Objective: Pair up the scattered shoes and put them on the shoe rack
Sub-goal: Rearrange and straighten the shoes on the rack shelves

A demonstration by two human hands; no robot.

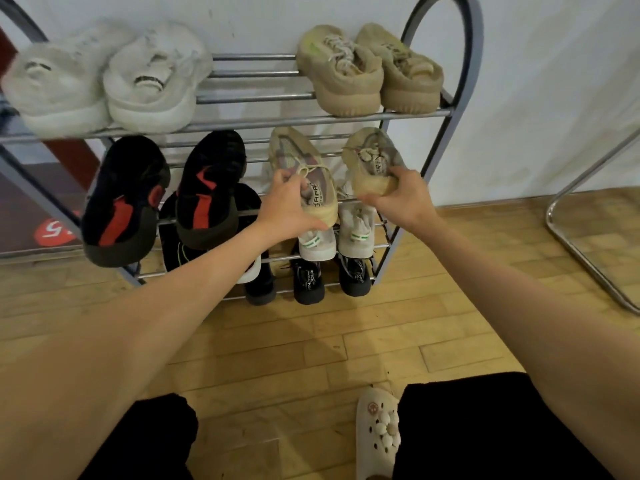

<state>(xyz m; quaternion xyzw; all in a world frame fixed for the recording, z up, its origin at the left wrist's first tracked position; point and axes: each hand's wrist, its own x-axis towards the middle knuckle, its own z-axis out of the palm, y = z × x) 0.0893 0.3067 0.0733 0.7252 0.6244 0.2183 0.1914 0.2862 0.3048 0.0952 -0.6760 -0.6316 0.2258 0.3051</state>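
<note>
A grey metal shoe rack stands against the white wall. My left hand grips the heel of a beige-grey sneaker at the rack's second shelf. My right hand grips the heel of its matching sneaker just to the right, toe pointing at the wall. On the top shelf sit a white pair and a tan pair. A black-and-red pair fills the left of the second shelf. Lower shelves hold a white pair with green marks and black shoes.
Wooden floor stretches in front of the rack. A chrome tube frame stands at the right. A white clog with flower charms is on my foot near the bottom edge, between my dark-clad legs. A red sign lies at the far left.
</note>
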